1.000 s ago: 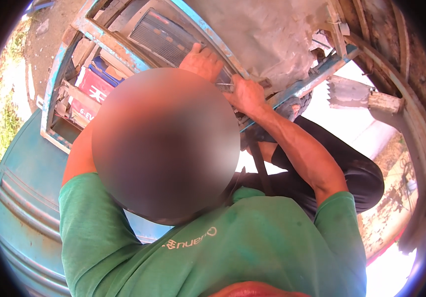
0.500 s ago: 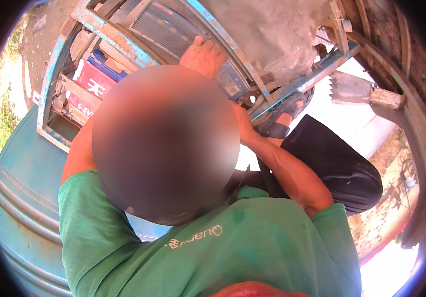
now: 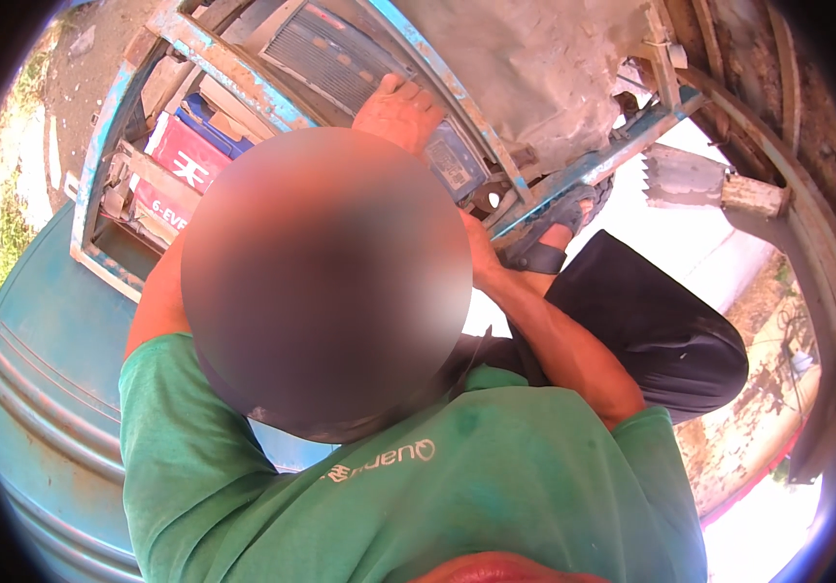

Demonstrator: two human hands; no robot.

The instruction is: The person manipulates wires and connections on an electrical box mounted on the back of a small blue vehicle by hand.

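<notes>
My left hand (image 3: 398, 115) lies on top of a dark grey-blue ribbed box (image 3: 335, 58), like a battery, inside a rusty metal frame (image 3: 214, 73) with chipped blue paint. Its fingers are bent and pressed together; whatever they may hold does not show. Low on the right side of that frame is my right hand (image 3: 479, 248). A large round blurred patch (image 3: 325, 282) covers its fingers, much of my left forearm and whatever lies between the hands. A pale label (image 3: 452, 165) shows on the box's near end.
A red box (image 3: 185, 160) with white markings and a blue part (image 3: 212, 124) sit at the frame's left. Rounded blue-green sheet metal (image 3: 44, 360) is at far left. My sandalled foot (image 3: 544, 248) rests beside the frame. A wooden-handled saw-toothed blade (image 3: 685, 175) lies right.
</notes>
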